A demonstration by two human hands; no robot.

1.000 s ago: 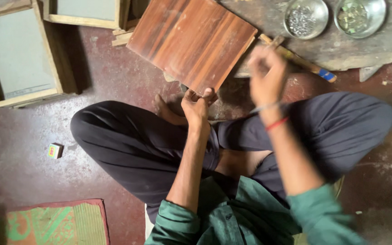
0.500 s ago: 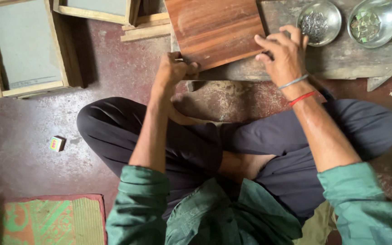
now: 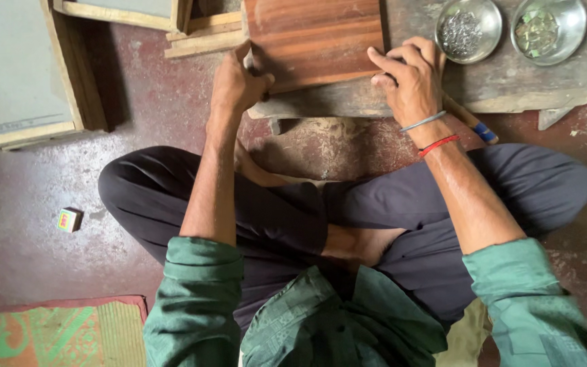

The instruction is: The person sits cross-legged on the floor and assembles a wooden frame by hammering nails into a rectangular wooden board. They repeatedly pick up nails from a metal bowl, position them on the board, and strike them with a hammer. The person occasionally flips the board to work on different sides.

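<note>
Reddish-brown wood filled the top centre of the frame: a flat board (image 3: 314, 37) lay on a rough grey slab (image 3: 511, 81) that served as a low workbench in front of the seated person; both hands pinned it by its lower corners, which looked like a way to square it up and keep it from sliding. The left hand (image 3: 236, 85) curled over the board's lower left corner, thumb on top and fingers wrapped under the edge, closed on the wood; the right hand (image 3: 409, 78) pressed down on the lower right corner with fingers bent and spread, resting on the board rather than wrapped around it. The board thus sat between the two hands and stretched away from them toward the top edge. Two steel bowls (image 3: 469, 30) stood on the slab at upper right, within easy reach; a stick with a blue end (image 3: 473, 122) lay under the right wrist. Wooden frames (image 3: 28, 75) rested at upper left; a small box (image 3: 69, 219) lay at left on the floor.
</note>
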